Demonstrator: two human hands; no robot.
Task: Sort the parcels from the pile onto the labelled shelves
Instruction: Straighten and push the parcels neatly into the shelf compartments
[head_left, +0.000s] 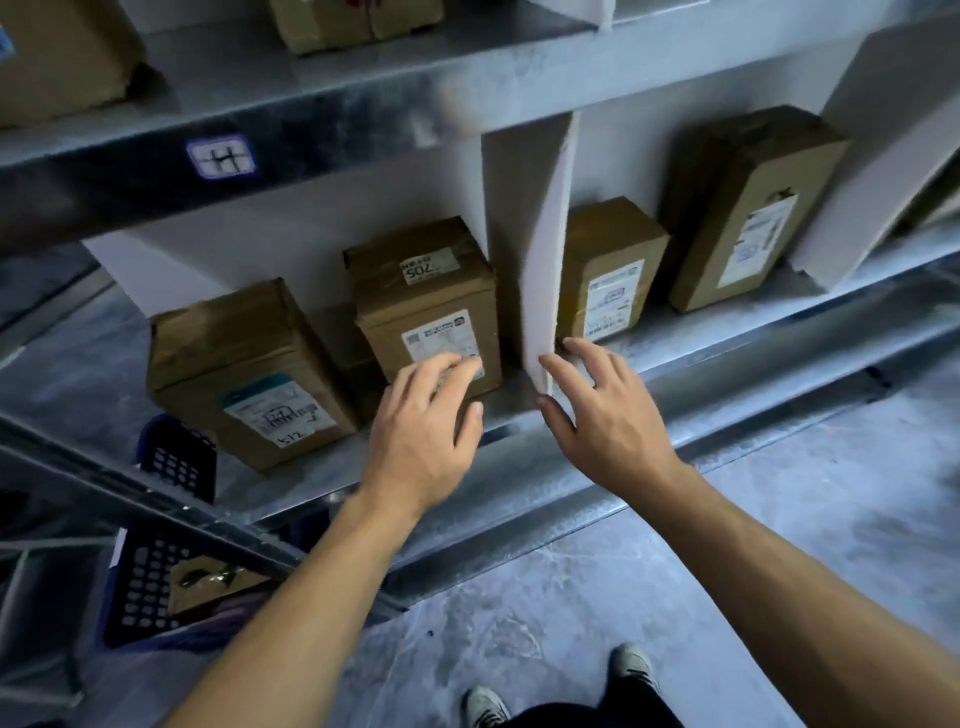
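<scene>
Head view: left hand (421, 421) lays straight fingers on the 705 parcel (431, 306) standing on the shelf (691, 332); right hand (608, 415), fingers spread, touches the white divider (545, 249) beside it.

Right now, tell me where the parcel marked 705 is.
In the head view, the parcel marked 705 stands on the shelf under the H label, just left of the white divider, with the left hand touching its front.

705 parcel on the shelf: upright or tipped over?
Upright. The 705 parcel stands on end on the shelf, its 705-marked top face up and shipping label facing out. The left hand touches its front, fingers fairly straight.
</scene>
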